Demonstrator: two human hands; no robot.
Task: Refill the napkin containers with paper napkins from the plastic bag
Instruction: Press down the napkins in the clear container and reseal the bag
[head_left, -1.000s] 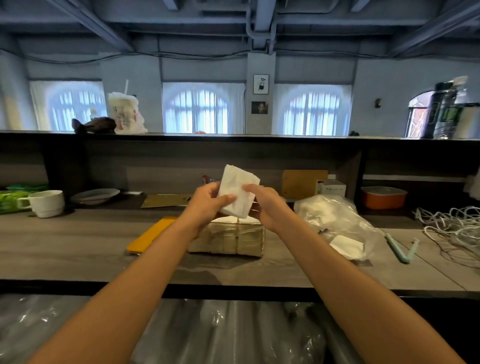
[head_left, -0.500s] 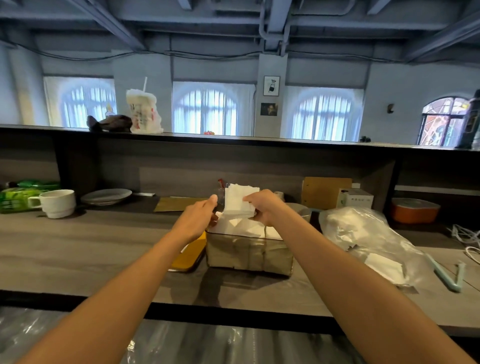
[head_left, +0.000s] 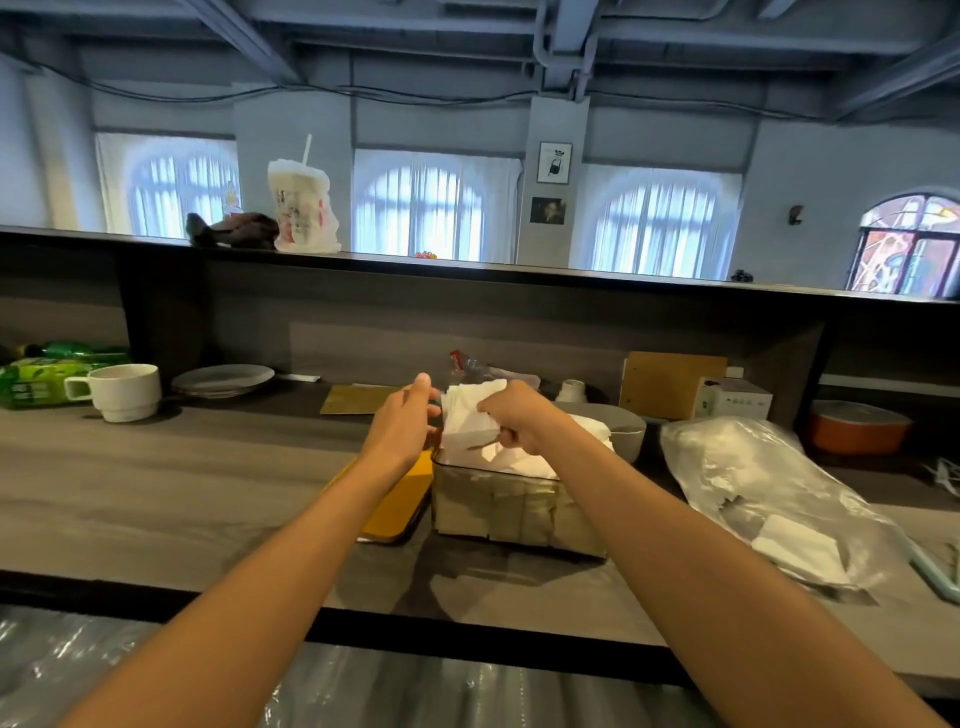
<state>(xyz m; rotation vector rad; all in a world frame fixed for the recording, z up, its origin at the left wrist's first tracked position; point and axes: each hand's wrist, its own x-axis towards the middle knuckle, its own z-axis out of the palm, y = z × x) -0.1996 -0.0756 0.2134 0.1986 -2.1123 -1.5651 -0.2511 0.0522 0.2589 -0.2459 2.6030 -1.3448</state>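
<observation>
1. A clear napkin container is seen on the grey counter, in front of the person; folded white napkins are packed upright inside it, and more lie loosely across its top.
2. A folded paper napkin is held upright over the left end of the container, pinched from the right by the curled fingers of the right hand.
3. The left hand is placed just beside the napkin's left edge with fingers extended; whether the napkin is actually touched by it cannot be told.
4. A crumpled clear plastic bag lies to the right of the container, apart from it; a few white napkins are visible inside it.
5. A yellow tray lies against the container's left side.
6. A grey bowl is set behind the container; its contents are hidden.
7. A white cup and a plate are seen at the far left.
</observation>
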